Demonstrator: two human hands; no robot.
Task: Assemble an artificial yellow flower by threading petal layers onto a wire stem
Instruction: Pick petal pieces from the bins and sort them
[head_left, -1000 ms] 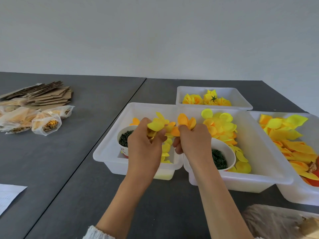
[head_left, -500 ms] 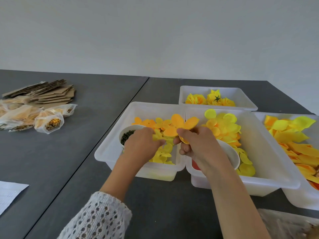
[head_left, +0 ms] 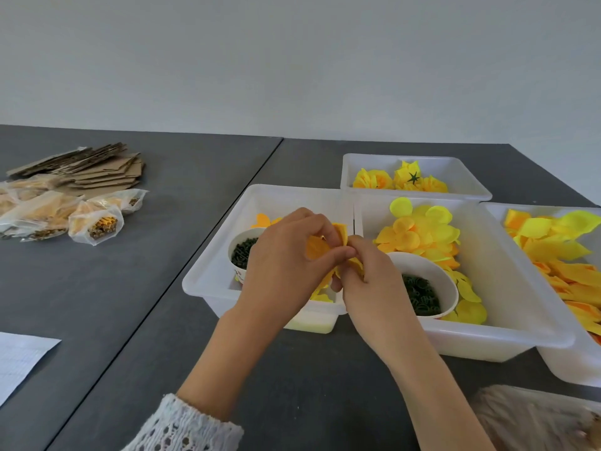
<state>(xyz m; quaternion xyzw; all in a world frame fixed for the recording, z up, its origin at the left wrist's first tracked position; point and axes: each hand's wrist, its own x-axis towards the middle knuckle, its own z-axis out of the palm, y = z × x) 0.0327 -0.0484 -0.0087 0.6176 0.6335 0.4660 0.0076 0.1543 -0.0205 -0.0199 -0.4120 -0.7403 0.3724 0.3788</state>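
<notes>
Petal layers (head_left: 325,252), orange-yellow and bunched, were held between both hands above the near rim of the left white bin (head_left: 208,271). Left hand (head_left: 286,265) had its fingers curled over the bunch from above, thumb and fingertips pinching the fabric. Right hand (head_left: 367,275) met it from the right, thumb and forefinger pinching the same bunch, the other fingers curled under. Whether a wire stem ran through the layers could not be told; the fingers hid the centre.

Inside the left bin, a small white cup (head_left: 242,252) of dark green parts sat just behind the left hand, with loose orange petals (head_left: 261,219) beyond it. The middle bin (head_left: 520,307), touching the left one, held a heap of yellow round petals (head_left: 422,229) and a second white cup (head_left: 422,288) of dark green parts just right of the right hand. A far bin (head_left: 461,170) held finished yellow flowers (head_left: 406,180). A right bin (head_left: 566,362), cut by the frame edge, held long pointed yellow petals (head_left: 559,242).

On the dark desk (head_left: 130,304), well to the left, lay clear bags (head_left: 81,216) of yellow pieces and a stack of cardboard (head_left: 97,167) behind them. A white paper sheet (head_left: 19,359) lay at the left edge. A white knitted sleeve (head_left: 185,428) covered the left forearm.
</notes>
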